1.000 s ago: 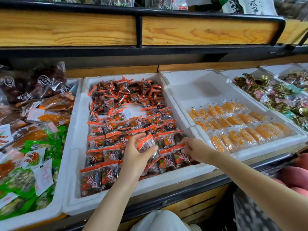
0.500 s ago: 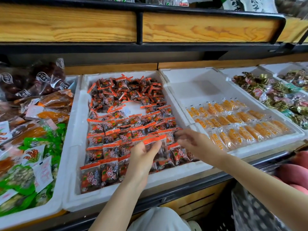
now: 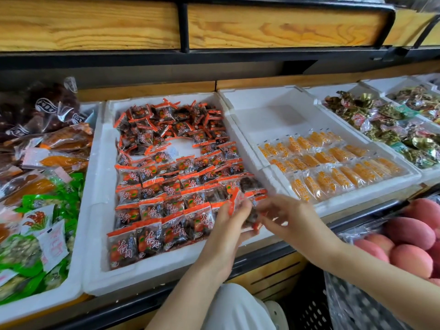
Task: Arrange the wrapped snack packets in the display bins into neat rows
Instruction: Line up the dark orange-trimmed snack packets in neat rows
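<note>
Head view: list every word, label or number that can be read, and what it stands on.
Red-orange packets: two large white brush characters, too stylised to read surely.
Yellow packets: orange print, blurred.
Dark bags: white oval logo, too small.
White slip: red characters, blurred.
Nothing can be quoted with confidence.

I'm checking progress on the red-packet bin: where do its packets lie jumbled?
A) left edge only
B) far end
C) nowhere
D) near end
B: the far packets lie at all angles in the bin, while the near rows sit lined up.
</note>
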`<state>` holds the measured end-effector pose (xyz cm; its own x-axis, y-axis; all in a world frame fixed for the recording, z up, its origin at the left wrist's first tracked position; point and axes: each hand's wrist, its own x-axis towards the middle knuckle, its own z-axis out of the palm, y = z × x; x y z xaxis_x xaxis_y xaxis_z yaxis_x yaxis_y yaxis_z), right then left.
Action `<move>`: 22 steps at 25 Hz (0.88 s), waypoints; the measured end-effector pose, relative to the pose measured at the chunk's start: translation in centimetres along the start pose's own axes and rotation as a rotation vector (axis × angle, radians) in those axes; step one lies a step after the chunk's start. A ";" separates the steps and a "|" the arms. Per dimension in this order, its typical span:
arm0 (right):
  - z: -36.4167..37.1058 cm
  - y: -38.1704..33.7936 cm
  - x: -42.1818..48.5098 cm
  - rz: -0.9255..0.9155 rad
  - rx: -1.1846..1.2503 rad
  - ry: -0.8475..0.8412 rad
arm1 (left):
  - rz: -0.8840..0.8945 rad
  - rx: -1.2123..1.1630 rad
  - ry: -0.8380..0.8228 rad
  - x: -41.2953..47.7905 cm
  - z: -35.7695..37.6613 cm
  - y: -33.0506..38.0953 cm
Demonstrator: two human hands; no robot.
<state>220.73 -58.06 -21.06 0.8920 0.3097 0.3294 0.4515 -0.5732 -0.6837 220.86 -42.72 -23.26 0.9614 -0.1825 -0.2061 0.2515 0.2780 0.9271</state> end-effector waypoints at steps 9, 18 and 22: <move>0.8 0.4 -0.8 0.141 0.231 0.069 | 0.133 0.267 0.007 -1.1 0.0 -1.5; -1.0 1.4 0.5 0.403 0.509 -0.207 | 0.243 0.370 0.042 -0.2 -0.1 -1.7; -2.1 1.9 2.0 0.371 0.355 -0.164 | 0.263 0.458 0.013 0.7 0.3 -1.4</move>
<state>223.43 -60.11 -20.27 0.9620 0.2657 -0.0631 0.0456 -0.3840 -0.9222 221.18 -43.48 -24.65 0.9875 -0.1496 0.0505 -0.0700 -0.1280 0.9893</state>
